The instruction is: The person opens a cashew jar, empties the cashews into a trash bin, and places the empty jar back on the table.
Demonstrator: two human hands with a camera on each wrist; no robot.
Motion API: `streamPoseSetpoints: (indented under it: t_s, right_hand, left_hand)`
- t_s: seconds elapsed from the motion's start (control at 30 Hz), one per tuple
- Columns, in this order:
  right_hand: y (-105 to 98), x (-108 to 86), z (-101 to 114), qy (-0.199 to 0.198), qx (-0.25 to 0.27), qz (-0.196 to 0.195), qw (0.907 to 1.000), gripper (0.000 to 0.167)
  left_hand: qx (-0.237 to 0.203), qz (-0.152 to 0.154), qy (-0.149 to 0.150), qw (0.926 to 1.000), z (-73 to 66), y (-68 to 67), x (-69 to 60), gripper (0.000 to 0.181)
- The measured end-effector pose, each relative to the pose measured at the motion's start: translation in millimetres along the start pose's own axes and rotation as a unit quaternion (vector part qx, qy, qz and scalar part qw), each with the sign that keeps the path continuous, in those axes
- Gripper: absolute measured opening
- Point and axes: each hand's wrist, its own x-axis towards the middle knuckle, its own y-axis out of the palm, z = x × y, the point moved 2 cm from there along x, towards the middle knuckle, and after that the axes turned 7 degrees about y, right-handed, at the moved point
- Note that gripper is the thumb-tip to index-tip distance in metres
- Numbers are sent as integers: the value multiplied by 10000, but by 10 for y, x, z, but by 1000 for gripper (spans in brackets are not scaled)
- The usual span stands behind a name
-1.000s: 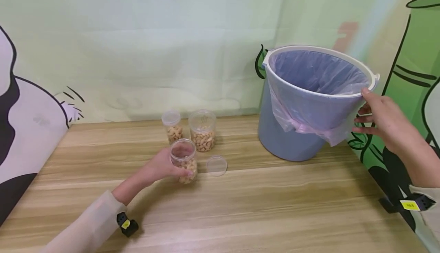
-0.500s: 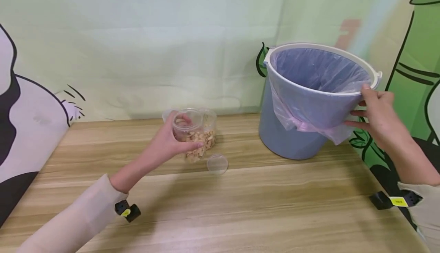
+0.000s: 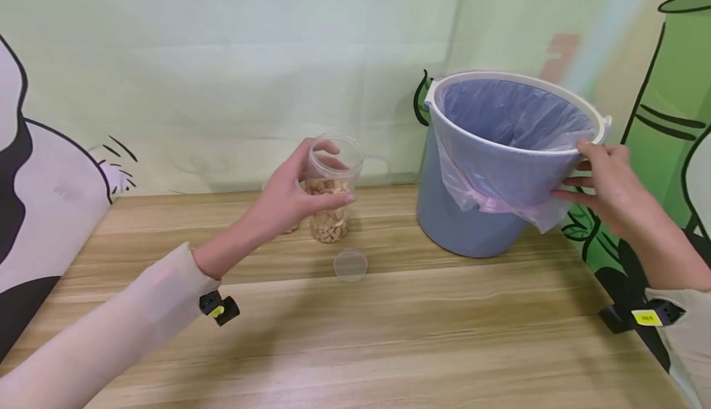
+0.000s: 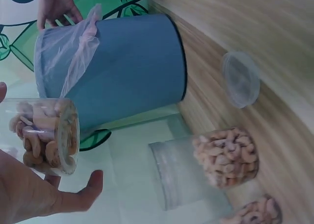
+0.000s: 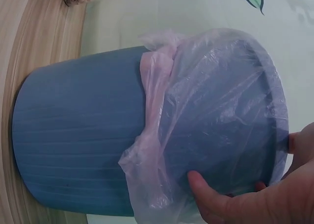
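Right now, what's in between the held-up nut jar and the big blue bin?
Nothing! The head view shows a bare gap from the jar in the left hand to the bin.

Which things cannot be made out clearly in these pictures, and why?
Inside bottom of the bin: head view, hidden by its near wall and liner.
Small jar: head view, mostly behind the left hand; left wrist view, cut off by bottom edge.
Writing on the right yellow label: head view, too small.
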Motion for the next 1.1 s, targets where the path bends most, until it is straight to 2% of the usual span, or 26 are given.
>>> streamPoseSetpoints:
  t_s: [0.13,0.37,0.57,0.63,0.87,1.1]
  right_hand:
    - [-17,26,41,6,-82,187,9998,35]
    - [-55,61,75,213,-184,280,9992,28]
    - [-63,121,102,35,-809,238,9964,32]
    - [-44,146,109,-33,-862,246,9960,32]
    - [-15,226,98,162,193,566,9981,28]
    - [-84,221,58,201,550,686,9959,27]
  left_hand:
    - [370,173,243,9989,-44,20,136,65]
    - [925,362,558,9935,-163,10,412,64]
    - [1401,456,781,9860,-363,-41,627,63]
    - [1492,426,853,9842,-420,-52,694,63]
    - [1721,471,923,9796,-585,-22,856,66]
    - [1854,779,840,9760,-753,44,1055,68]
